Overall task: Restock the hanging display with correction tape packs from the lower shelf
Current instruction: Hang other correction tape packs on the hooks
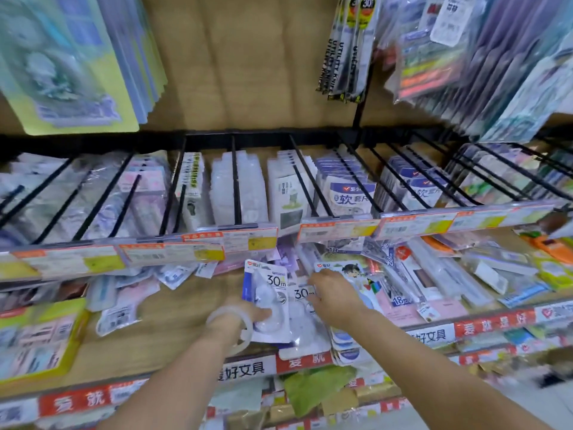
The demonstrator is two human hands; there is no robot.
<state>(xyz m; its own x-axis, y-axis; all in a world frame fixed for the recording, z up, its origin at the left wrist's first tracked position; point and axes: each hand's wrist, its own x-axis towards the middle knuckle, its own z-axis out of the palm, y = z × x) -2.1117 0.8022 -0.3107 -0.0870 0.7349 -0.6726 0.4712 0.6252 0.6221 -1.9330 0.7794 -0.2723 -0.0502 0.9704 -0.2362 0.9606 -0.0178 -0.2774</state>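
**Hands on the tape packs at the low shelf**

The left hand (248, 315) holds a tape pack (266, 293) marked 30m, thumb curled on its front. The right hand (331, 293) lies flat with loose fingers on a second pack (302, 305) just beside it. Both packs rest on the wooden shelf (173, 308). Black hooks (235, 178) hang above, full of packs.

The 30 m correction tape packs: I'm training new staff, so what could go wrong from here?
1. The left hand grips a white-and-blue blister-carded 30 m pack near its base; the second 30 m pack overhangs the wooden shelf's edge and might slip off.
2. Lifting could snag the orange price-label rail overhead.
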